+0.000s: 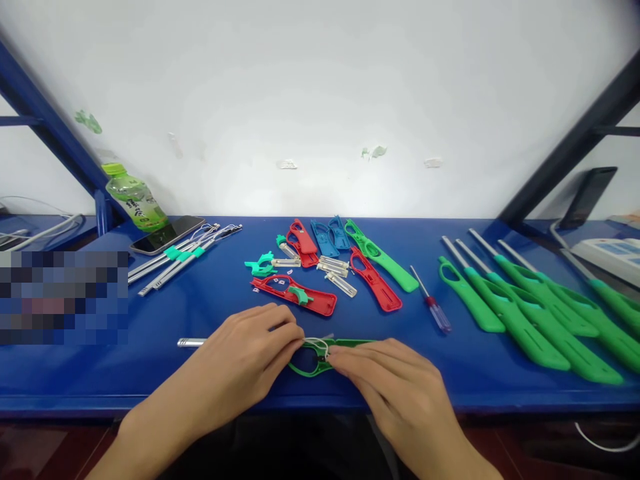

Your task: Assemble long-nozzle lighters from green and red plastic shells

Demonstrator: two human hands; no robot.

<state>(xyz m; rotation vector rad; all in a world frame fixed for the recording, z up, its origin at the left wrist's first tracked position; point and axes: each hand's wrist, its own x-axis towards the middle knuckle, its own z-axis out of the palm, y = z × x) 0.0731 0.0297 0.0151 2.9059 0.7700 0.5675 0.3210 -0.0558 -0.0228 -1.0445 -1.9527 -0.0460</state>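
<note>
A green lighter shell half point(303, 369) with a finger loop lies near the table's front edge, partly hidden under both hands. My left hand point(260, 347) is pinched at the loop's left side, over the metal tube point(191, 343) that sticks out leftward. White wire point(323, 344) loops from my left fingertips toward a small black part point(321, 359) in the shell. With its fingers closed, my right hand point(395, 373) presses on the shell at that black part. What sits under the right fingers is hidden.
Red shell halves point(313, 301), blue shell halves point(325, 237) and clear fuel tanks point(341, 284) lie behind my hands. A screwdriver point(434, 307) and several green lighters point(525, 327) are at right. Metal tubes point(173, 267), a phone point(167, 235) and a bottle point(135, 200) stand left.
</note>
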